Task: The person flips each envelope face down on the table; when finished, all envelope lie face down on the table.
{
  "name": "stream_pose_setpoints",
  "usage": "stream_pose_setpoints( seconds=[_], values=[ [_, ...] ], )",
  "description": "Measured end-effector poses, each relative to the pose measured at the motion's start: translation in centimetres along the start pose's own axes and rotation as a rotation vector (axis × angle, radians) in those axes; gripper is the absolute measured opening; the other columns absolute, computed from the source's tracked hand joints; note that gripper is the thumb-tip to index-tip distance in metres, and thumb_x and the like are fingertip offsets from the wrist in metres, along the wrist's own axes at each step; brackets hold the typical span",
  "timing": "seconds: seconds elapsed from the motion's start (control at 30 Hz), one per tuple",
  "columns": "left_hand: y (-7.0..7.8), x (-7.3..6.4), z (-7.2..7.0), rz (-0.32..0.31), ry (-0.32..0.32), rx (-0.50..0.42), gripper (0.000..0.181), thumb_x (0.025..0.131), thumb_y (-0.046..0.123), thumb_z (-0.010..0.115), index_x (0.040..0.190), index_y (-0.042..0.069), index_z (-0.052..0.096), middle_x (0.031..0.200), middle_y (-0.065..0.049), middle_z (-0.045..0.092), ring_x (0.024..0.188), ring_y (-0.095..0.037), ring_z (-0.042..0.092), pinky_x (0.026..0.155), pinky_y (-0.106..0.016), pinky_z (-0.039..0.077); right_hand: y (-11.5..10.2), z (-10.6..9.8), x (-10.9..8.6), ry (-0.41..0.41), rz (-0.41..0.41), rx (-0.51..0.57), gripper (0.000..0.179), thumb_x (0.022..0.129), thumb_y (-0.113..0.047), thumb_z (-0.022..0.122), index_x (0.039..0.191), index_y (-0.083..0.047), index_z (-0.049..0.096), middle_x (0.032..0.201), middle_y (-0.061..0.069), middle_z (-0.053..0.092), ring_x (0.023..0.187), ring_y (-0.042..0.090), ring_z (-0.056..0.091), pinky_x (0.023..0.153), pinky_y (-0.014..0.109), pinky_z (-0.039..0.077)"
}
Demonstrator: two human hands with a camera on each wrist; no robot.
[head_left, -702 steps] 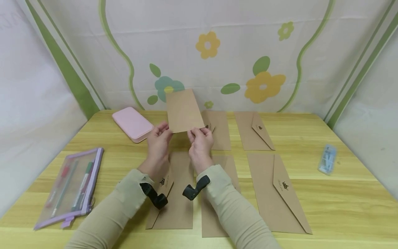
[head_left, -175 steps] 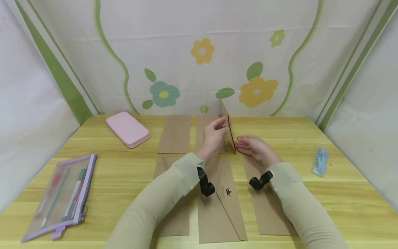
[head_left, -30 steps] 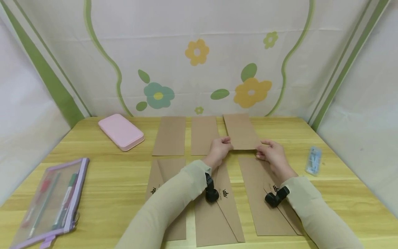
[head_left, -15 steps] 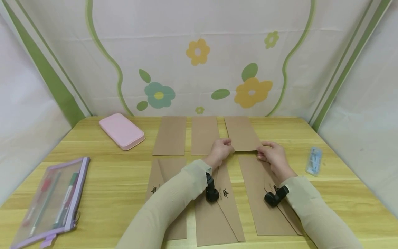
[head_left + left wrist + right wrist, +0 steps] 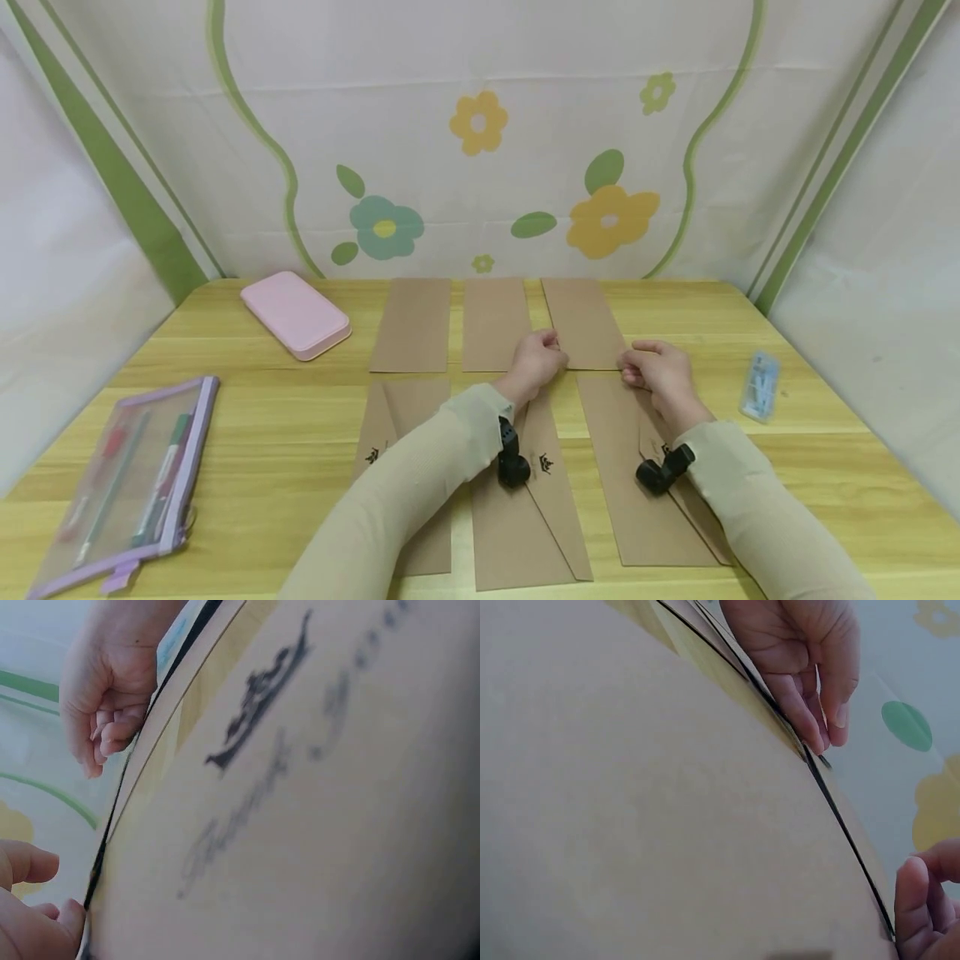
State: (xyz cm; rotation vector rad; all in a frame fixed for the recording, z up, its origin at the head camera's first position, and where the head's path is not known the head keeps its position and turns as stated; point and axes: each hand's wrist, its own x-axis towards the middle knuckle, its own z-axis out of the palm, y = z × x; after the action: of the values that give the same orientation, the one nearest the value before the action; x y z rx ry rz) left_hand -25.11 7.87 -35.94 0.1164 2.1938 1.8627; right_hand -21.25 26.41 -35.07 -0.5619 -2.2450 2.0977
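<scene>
A plain brown envelope (image 5: pixel 583 323) lies flat in the back row, at the right. At its near left corner is my left hand (image 5: pixel 537 362), its thumb and index finger parted in the left wrist view. My right hand (image 5: pixel 658 372) rests by the near right corner with loosely bent fingers. Two more back-row envelopes, the left one (image 5: pixel 411 325) and the middle one (image 5: pixel 492 323), also show plain faces. In front lie three flap-side-up envelopes: left (image 5: pixel 427 533), middle (image 5: pixel 517 542) and right (image 5: pixel 626 500), each with a dark crown print. My arms partly cover them.
A pink case (image 5: pixel 296 312) sits at the back left. Nearer on that side is a clear pouch with purple edging (image 5: pixel 127 483), holding pens. A small pale-blue box (image 5: pixel 761 386) lies at the right. Behind the wooden table (image 5: pixel 847 500) hangs a flowered cloth (image 5: pixel 480 50).
The back-right envelope, earlier upright between my hands, then flap side down, has come to lie flat. Its lifted near edge has dropped. The other back envelopes now show plain faces too.
</scene>
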Motion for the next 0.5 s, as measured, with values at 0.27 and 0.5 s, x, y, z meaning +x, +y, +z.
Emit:
stream_pose_setpoints(
  seconds=[0.27, 0.5],
  values=[
    [2.8, -1.0, -1.0, 0.047, 0.005, -0.156, 0.046, 0.087, 0.003, 0.056, 0.132, 0.005, 0.049, 0.13, -0.011, 0.051, 0.12, -0.023, 0.046, 0.099, -0.035, 0.041, -0.7, 0.8, -0.3, 0.044, -0.02, -0.027, 0.051, 0.087, -0.004, 0.056, 0.134, 0.005, 0.04, 0.077, 0.002, 0.062, 0.059, 0.005, 0.058, 0.055, 0.018, 0.051],
    [5.4, -2.6, -3.2, 0.144, -0.055, -0.265, 0.042, 0.088, 0.001, 0.057, 0.129, 0.001, 0.051, 0.123, -0.011, 0.053, 0.116, -0.022, 0.05, 0.099, -0.032, 0.041, -2.2, 1.8, -1.6, -0.028, -0.09, -0.004, 0.049, 0.089, -0.008, 0.056, 0.132, 0.009, 0.04, 0.07, -0.005, 0.061, 0.061, 0.005, 0.058, 0.057, 0.017, 0.052]
  ],
)
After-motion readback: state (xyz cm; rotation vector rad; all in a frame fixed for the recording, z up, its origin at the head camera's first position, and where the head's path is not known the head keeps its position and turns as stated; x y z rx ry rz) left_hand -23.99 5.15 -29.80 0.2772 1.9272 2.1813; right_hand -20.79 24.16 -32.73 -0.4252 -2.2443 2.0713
